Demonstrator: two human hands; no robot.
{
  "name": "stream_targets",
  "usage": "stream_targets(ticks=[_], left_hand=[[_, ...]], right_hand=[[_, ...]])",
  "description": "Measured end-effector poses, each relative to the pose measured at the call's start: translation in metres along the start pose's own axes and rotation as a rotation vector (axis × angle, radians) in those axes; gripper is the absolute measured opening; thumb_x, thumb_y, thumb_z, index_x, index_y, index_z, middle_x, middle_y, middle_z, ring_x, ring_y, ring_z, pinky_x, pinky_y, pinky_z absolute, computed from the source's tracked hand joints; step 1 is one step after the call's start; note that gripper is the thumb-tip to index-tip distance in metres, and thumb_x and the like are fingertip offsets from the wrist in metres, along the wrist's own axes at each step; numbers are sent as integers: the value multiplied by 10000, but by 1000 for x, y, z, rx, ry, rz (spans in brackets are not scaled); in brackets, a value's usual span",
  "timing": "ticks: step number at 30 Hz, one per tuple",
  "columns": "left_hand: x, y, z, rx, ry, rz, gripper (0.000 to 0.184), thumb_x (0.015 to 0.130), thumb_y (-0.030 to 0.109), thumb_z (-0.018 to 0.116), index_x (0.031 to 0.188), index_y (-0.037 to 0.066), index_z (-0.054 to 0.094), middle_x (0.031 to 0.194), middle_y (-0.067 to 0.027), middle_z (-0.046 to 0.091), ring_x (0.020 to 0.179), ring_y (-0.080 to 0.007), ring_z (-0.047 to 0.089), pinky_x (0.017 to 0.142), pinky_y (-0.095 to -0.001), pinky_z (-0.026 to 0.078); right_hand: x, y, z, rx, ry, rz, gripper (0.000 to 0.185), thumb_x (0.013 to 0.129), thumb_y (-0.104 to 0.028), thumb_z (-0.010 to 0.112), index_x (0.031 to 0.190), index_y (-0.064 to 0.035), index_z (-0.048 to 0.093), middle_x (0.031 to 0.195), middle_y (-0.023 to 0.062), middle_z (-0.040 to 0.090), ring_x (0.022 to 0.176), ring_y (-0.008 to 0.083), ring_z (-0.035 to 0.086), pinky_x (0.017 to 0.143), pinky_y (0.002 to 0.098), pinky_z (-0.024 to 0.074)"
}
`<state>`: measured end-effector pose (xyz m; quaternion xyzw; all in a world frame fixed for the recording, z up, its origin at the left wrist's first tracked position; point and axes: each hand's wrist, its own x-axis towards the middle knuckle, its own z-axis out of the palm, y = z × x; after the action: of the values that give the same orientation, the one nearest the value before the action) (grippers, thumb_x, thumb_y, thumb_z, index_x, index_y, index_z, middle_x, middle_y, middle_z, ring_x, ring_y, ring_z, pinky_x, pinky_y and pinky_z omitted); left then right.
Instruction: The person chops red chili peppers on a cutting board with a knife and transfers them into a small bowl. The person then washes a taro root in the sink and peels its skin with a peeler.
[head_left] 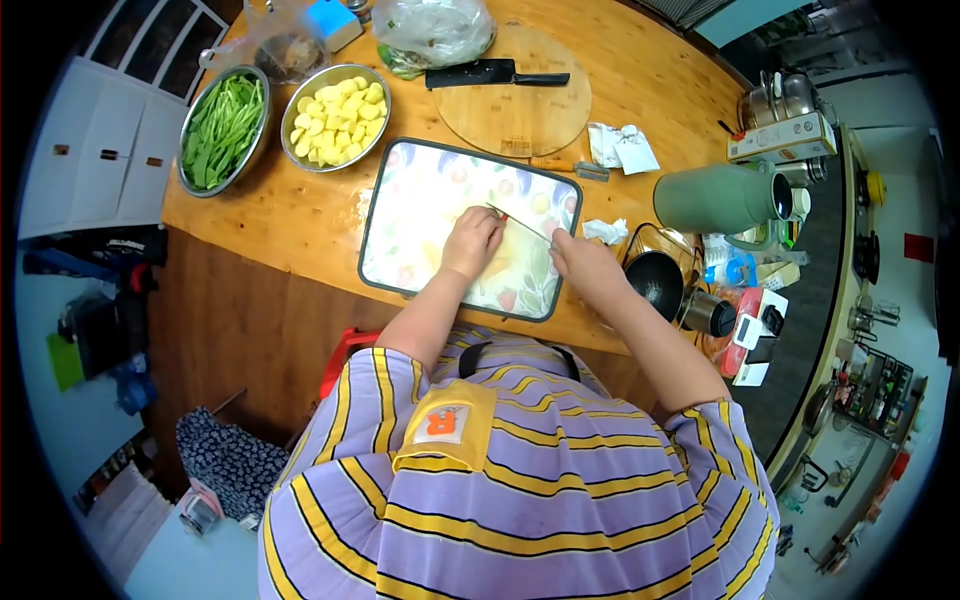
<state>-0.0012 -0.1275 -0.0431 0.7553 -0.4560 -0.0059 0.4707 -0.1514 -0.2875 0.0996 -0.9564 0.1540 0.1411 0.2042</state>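
A patterned white cutting board (415, 190) with a dark rim lies before me on the wooden table. My right hand (580, 262) is closed round the handle of a knife, whose thin blade (524, 226) points to the upper left across the board. On the board, my left hand (472, 242) has its fingers bent and pressed together beside the blade. A small red piece (504, 217) shows at its fingertips, partly hidden; its kind is too small to make out.
Beyond the board stand a bowl of cut potatoes (338, 118) and a bowl of leafy greens (222, 130). A cleaver (480, 74) rests on a round wooden board (515, 120). An orange-handled peeler (570, 168), a green thermos jug (710, 198) and a small black pan (655, 282) are to the right.
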Motion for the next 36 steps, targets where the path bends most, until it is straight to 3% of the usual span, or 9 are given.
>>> stream_targets(ticks=[7, 17, 26, 36], left_hand=[[-1, -2, 1, -14, 2, 6, 100, 819, 27, 755, 885, -1, 685, 952, -116, 680, 967, -319, 632, 859, -400, 534], [0, 2, 0, 9, -25, 22, 93, 812, 4, 731, 887, 7, 676, 956, -122, 668, 959, -325, 627, 855, -405, 531], [-2, 2, 2, 13, 8, 16, 75, 817, 2, 730, 873, 1, 681, 953, -131, 666, 948, -333, 633, 847, -409, 537], [-4, -4, 5, 18, 18, 43, 75, 818, 3, 733, 872, 6, 682, 977, -131, 685, 972, -331, 638, 858, -399, 542]], right_hand=[[17, 14, 34, 82, 8, 19, 199, 1005, -239, 568, 1058, -59, 501, 838, 231, 672, 813, 453, 657, 706, 549, 509], [29, 19, 57, 298, 184, 62, 238, 1014, -285, 596, 1044, -67, 504, 873, 245, 669, 862, 462, 651, 725, 543, 505], [3, 9, 14, 133, 35, 30, 243, 1007, -275, 600, 1058, -61, 496, 833, 253, 671, 836, 474, 653, 713, 550, 511], [30, 7, 63, 168, 88, 84, 260, 1015, -298, 596, 1079, -68, 492, 846, 240, 678, 835, 468, 658, 704, 544, 507]])
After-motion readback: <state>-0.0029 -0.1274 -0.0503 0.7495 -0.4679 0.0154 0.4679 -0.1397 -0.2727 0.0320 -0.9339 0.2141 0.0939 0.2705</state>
